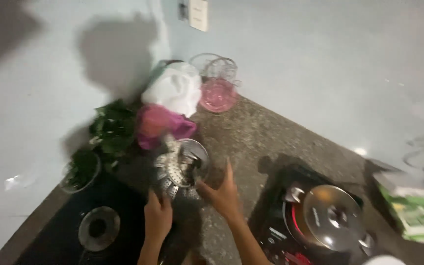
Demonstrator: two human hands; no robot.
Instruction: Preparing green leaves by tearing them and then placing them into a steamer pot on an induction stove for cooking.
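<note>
Speckled stone bench (271, 132), leafy greens (111, 128) in the corner, white bag (175, 88) above a pink bag (158, 125), pink glass bowl (218, 93), lidded steel pot (331, 216) on a cooker, green-white packets (410, 208) at right, wall switch (198, 13).

steamer basket (178, 169) sits mid-counter, bags (170, 105) behind it, greens (109, 130) to the left, lidded pot (330, 216) off right.
</note>
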